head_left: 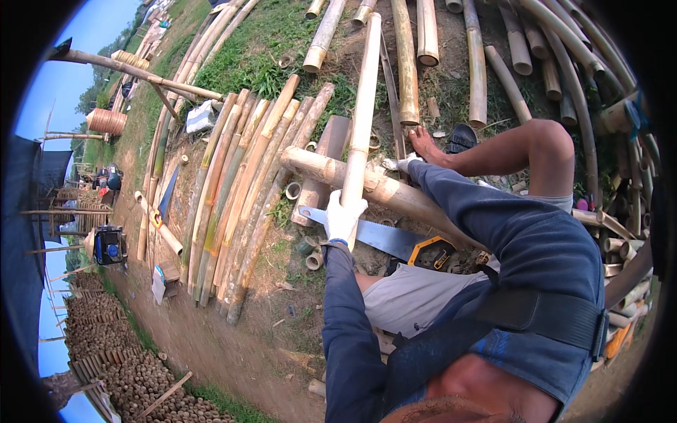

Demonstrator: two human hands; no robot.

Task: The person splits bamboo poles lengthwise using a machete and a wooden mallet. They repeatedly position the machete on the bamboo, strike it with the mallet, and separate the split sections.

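My left hand [343, 217], in a white glove, is closed round the near end of a pale bamboo pole [362, 106]. The pole lies across a thick bamboo log [395, 192] and points away from me. My right hand [402, 163], also gloved in white, is beyond the log near my bare foot. The sleeve covers most of that hand, so its fingers are hard to make out. A handsaw [388, 238] with a yellow and black handle lies between my left wrist and my lap, its blade passing behind the wrist.
Several long bamboo poles [243, 183] lie side by side to the left. More cut poles [427, 32] are spread at the far side. Another saw [168, 192] rests by a short pole at left. A dark sandal [462, 138] lies beside my foot. Bamboo pieces [631, 282] are stacked at right.
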